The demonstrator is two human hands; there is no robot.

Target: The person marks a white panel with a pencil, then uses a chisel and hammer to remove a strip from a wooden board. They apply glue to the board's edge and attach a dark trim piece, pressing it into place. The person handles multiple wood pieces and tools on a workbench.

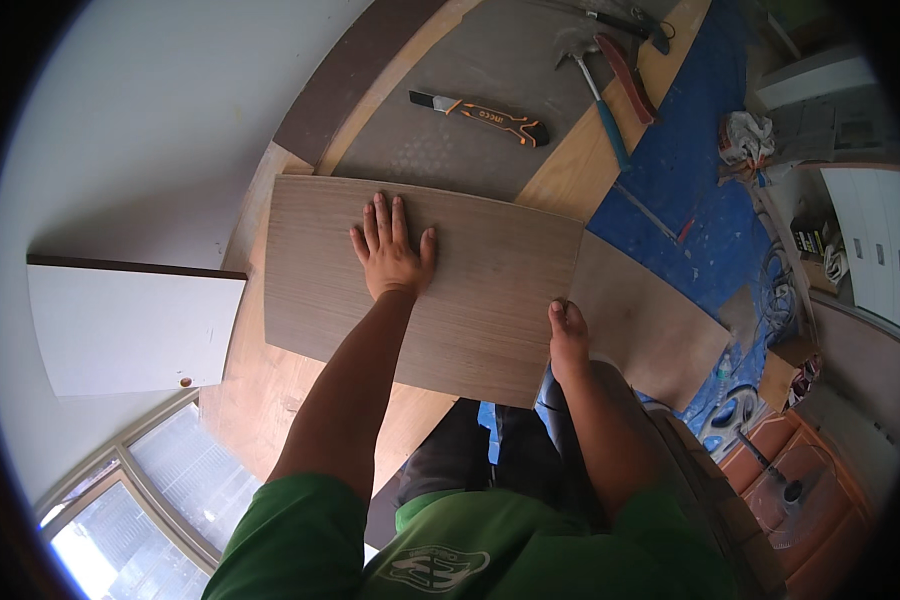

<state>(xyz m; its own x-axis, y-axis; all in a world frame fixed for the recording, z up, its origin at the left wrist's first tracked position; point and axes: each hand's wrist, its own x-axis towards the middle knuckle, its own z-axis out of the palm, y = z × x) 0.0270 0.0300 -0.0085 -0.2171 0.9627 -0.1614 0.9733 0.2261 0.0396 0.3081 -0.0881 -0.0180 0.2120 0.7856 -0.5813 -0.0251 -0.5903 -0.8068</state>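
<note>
A flat wood-grain panel [480, 300] lies in front of me on the work surface, its near right corner sticking out past the edge. Flat on its face, left of the middle, rests my left hand [394, 250] with the fingers spread. My right hand [568, 340] grips the panel's right edge near that corner, thumb on top and the other fingers hidden underneath. Beyond the panel lies a utility knife [490, 118] with an orange and black handle. A hammer [600, 105] with a teal handle lies to its right, beside a dark red curved tool [627, 78].
Another wood-toned board [645, 320] extends at the right, next to a blue sheet [670, 215]. A white panel [135, 325] leans at the left wall. A cardboard box [790, 372], cables [778, 285] and an orange-brown seat [820, 480] with a fan-like item stand at the right.
</note>
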